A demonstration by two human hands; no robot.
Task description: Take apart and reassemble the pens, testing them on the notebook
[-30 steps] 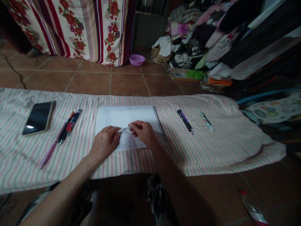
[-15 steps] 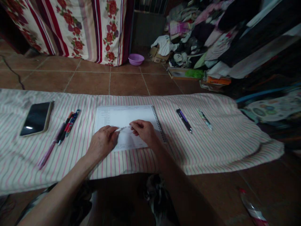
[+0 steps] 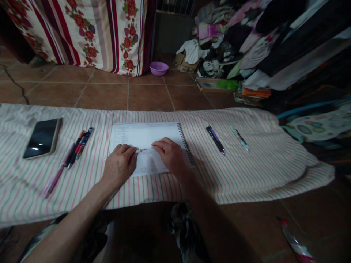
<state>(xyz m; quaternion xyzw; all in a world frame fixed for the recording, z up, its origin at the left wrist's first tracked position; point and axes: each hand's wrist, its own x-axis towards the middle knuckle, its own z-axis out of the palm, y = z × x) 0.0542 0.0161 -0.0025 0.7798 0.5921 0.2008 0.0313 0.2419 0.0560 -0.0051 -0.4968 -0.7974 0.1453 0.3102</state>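
Note:
Over a spiral notebook [image 3: 153, 131] with a printed page, my left hand [image 3: 118, 162] is closed around a slim white pen [image 3: 138, 150]. Its narrow darker tip points right, toward my other hand. A thin pale end shows past the left side of the same hand. My right hand [image 3: 171, 155] is pinched just right of the tip, apart from it. Whatever lies between its fingertips is hidden. Both hands are low over the page.
The striped cloth [image 3: 164, 188] bears a phone [image 3: 42, 137], several pens [image 3: 74, 149] at left, and a purple-black pen [image 3: 215, 140] and a patterned pen [image 3: 240, 138] at right. Beyond are a purple basin [image 3: 159, 68] and piled clothes; a bottle [image 3: 296, 243] lies on the floor.
The piece that spanned both hands now ends in a thin tip short of my right hand. A pale end has appeared left of my left hand. My right hand turned slightly palm-down.

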